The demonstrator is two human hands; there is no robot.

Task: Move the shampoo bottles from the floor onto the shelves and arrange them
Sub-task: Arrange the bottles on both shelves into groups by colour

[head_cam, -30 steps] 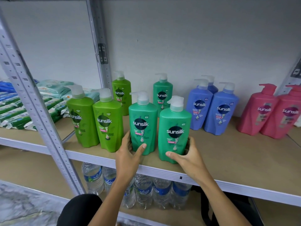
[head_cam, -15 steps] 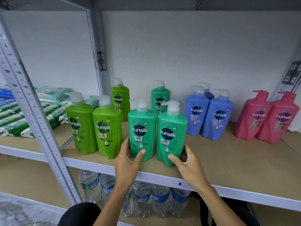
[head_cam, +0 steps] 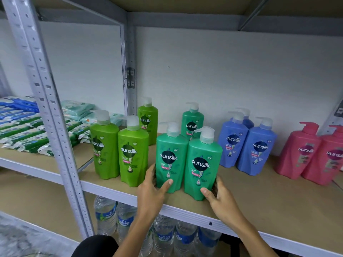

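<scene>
Far left bay: stacked wipe packs [head_cam: 27, 130], green and blue, behind the perforated upright post [head_cam: 55, 138]. Right of post, on the shelf [head_cam: 259, 197]: two lime-green bottles [head_cam: 118, 151] side by side near the front edge, a third lime-green bottle [head_cam: 148, 120] behind them toward the back wall. Centre: two teal bottles upright, touching each other, bases just inside the front lip. Left hand [head_cam: 151, 191] grasping the left teal bottle [head_cam: 171, 158] low down, thumb across its front face, fingers wrapped round its left side, in the narrow gap beside the nearest lime-green bottle. Right hand [head_cam: 220, 199] grasping the right teal bottle [head_cam: 203, 166] at its base, thumb on front, fingers round the right side. Third teal bottle [head_cam: 192, 120] behind the pair. Bare shelf board open to the right of the right hand. Further right: blue bottles [head_cam: 246, 145] grouped mid-depth, apart from the teal pair. Far right: two pink bottles [head_cam: 311, 153], touching, partly cut off by the frame edge. Below the shelf edge: water bottles [head_cam: 163, 236] standing on the lower level.
</scene>
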